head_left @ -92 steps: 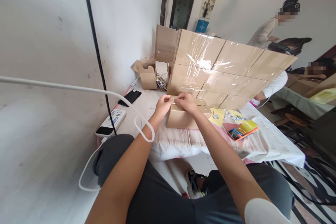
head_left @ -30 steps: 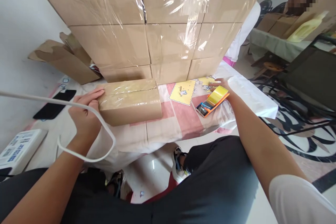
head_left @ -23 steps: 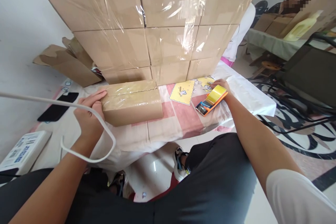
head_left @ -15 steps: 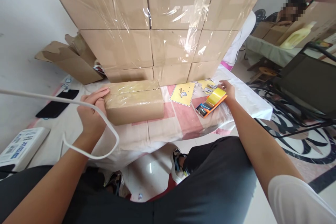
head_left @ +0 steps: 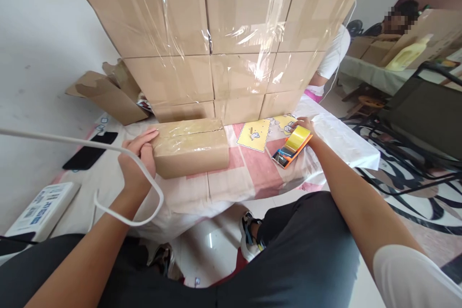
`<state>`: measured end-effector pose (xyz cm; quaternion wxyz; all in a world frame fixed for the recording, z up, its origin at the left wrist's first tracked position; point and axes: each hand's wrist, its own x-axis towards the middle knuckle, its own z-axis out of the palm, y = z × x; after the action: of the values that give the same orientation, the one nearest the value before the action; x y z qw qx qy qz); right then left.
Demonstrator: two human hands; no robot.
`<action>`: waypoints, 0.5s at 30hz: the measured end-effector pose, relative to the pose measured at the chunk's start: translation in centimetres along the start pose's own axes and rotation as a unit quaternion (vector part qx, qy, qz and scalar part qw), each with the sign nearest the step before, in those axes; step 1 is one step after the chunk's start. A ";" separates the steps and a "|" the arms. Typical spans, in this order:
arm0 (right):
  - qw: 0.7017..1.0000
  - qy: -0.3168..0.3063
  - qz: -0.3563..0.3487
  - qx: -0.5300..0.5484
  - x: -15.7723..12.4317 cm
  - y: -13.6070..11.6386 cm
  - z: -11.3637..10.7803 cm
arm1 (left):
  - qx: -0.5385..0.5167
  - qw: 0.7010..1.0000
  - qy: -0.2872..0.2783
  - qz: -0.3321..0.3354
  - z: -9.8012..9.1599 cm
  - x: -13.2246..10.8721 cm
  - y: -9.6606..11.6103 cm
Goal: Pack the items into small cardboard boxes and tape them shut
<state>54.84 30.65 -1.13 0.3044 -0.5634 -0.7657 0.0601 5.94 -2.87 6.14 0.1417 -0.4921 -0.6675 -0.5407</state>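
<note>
A long cardboard box (head_left: 193, 154) with clear tape over its top seam lies on the cloth-covered table. At its left end is my left hand (head_left: 139, 156), fingers over the upper edge and thumb against the side. To the right, my right hand (head_left: 306, 127) is closed round the back end of an orange tape dispenser (head_left: 292, 147) carrying a yellowish roll of tape; the roll hides part of the grip. The dispenser's black cutting end points toward me. Two yellow patterned patches (head_left: 254, 134) show on the tablecloth between box and dispenser.
Stacked, taped cartons (head_left: 238, 72) form a wall behind the box. A white cable (head_left: 155, 192) loops over my left forearm. Left are a black phone (head_left: 90, 150), a white box (head_left: 41, 207) and an open carton (head_left: 111, 98). Another person (head_left: 397, 19) sits beyond a chair (head_left: 429, 106) at right.
My view has tilted up slightly. My right hand's fingers have drawn in closer behind the tape roll. The left hand stays on the box, and box and dispenser keep their places.
</note>
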 end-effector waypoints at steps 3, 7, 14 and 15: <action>0.998 0.006 0.037 0.043 -0.1 -0.6 -0.2 | 0.000 1.000 -0.002 0.002 0.1 0.0 -0.1; 0.991 0.026 0.083 0.103 -0.1 -1.2 -1.2 | -0.003 1.000 -0.007 -0.002 0.1 0.0 -0.4; 0.960 0.062 0.121 0.245 0.4 -2.6 -3.0 | 0.015 1.000 -0.015 0.000 -0.1 0.1 -0.5; 0.957 0.067 0.117 0.258 0.3 -3.0 -3.2 | 0.016 1.000 -0.017 0.000 -0.1 0.1 -0.4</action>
<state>54.01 29.10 2.85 0.4806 -0.5537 -0.6311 0.2531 5.55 -2.90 6.07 0.1377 -0.4989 -0.6786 -0.5213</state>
